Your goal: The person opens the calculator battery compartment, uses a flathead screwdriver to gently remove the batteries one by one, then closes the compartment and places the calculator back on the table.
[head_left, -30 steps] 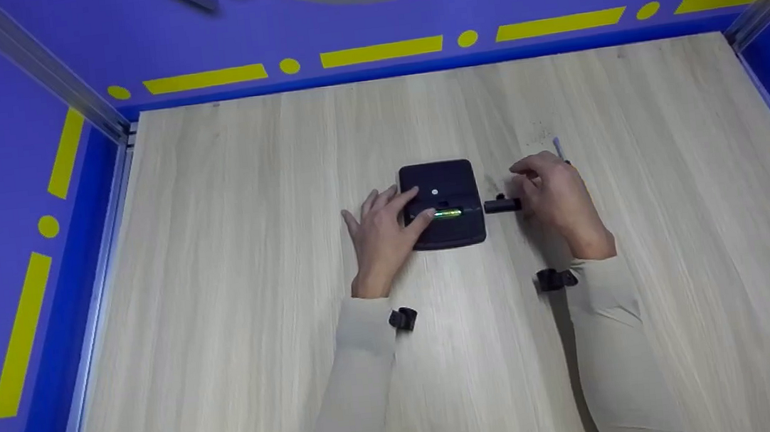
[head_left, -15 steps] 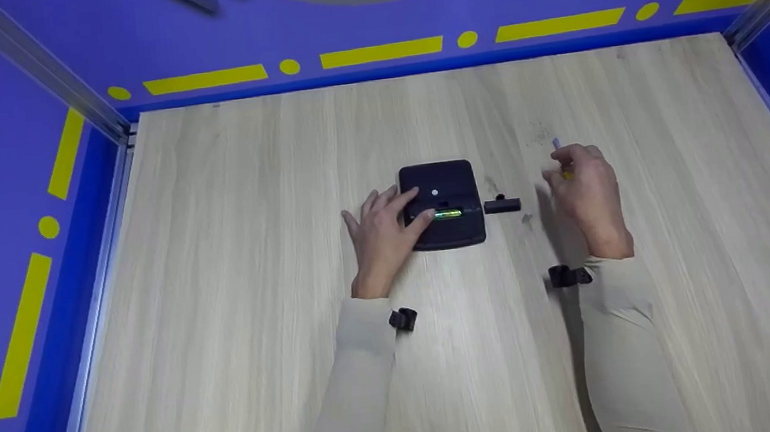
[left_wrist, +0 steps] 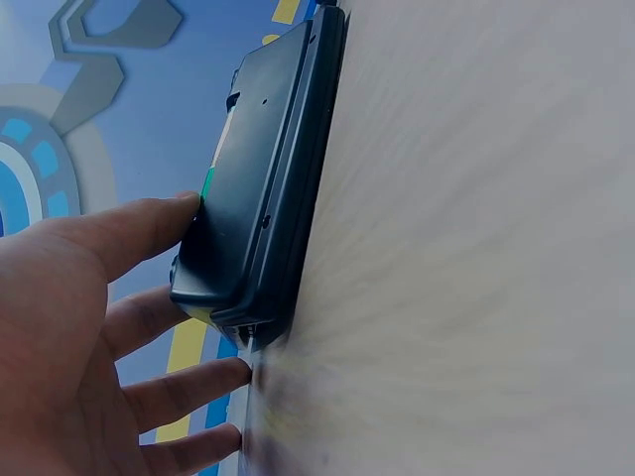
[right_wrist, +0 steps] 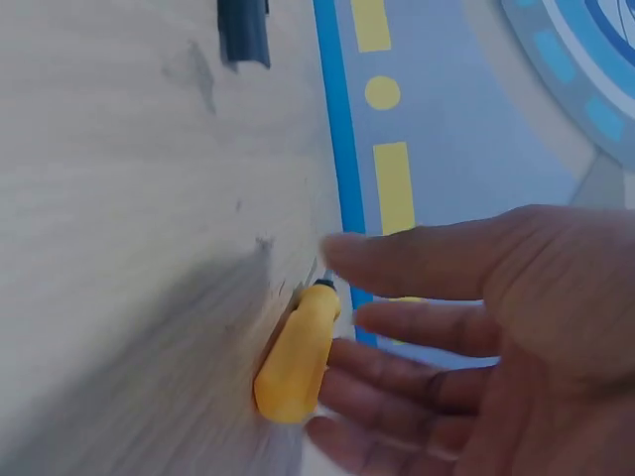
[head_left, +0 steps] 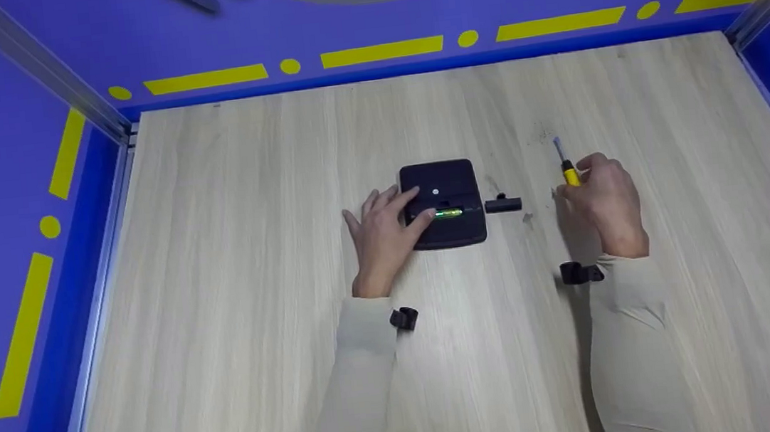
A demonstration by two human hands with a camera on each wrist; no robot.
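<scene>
A flat black device [head_left: 453,187] lies back side up on the table, with a green and gold battery [head_left: 448,213] showing in its slot. My left hand [head_left: 383,234] rests on the device's left side, thumb [left_wrist: 159,223] at the battery slot and fingers spread. To the device's right lies a small black battery cover [head_left: 503,205] with a tab. Farther right, a screwdriver [head_left: 570,173] with a yellow handle lies with its shaft pointing away. My right hand [head_left: 609,203] is beside that handle [right_wrist: 298,362], fingers loosely bent and not closed round it.
Dark specks [head_left: 541,131] lie on the wooden table [head_left: 253,258] beyond the screwdriver tip. Blue panels [head_left: 372,24] with yellow marks stand along the back and both sides. A black wrist camera [head_left: 404,318] sits at the left cuff, another [head_left: 580,272] at the right.
My right hand has moved right, from beside the battery cover to past the screwdriver, uncovering its yellow handle. The left hand and the device have stayed in place.
</scene>
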